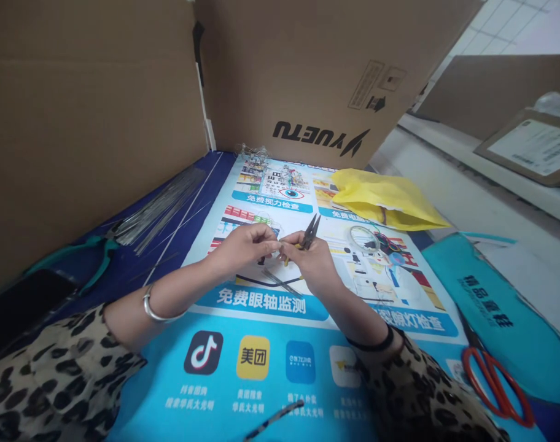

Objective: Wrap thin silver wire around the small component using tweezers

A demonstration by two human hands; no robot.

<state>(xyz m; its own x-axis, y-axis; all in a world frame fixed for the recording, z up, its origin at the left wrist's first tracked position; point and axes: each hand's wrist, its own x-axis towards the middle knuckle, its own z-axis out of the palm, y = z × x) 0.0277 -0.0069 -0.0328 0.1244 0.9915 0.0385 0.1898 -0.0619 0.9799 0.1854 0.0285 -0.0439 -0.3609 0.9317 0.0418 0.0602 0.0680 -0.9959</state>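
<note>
My left hand (247, 247) is closed in a pinch just left of my right hand, and the fingertips of both meet over the printed poster sheet (160, 380). Something small and pale sits between those fingertips, too tiny to name. Needle-nose pliers (312, 229) with yellow handles are tucked in my right hand (317, 263), their dark jaws pointing up and away, while its thumb and forefinger pinch too. Below my hands, short thin wire pieces (283, 282) lie on the sheet. A loose coil of wire (363, 239) rests to the right, beside small coloured bits.
Cardboard walls (280, 73) stand behind and to the left. A bundle of straight wires (158, 212) and a teal-handled tool (105, 245) lie left. Tangled wire (252, 153) is at the back. Rightward are a yellow bag (385, 193), a teal bag (496, 307) and red-handled scissors (498, 383).
</note>
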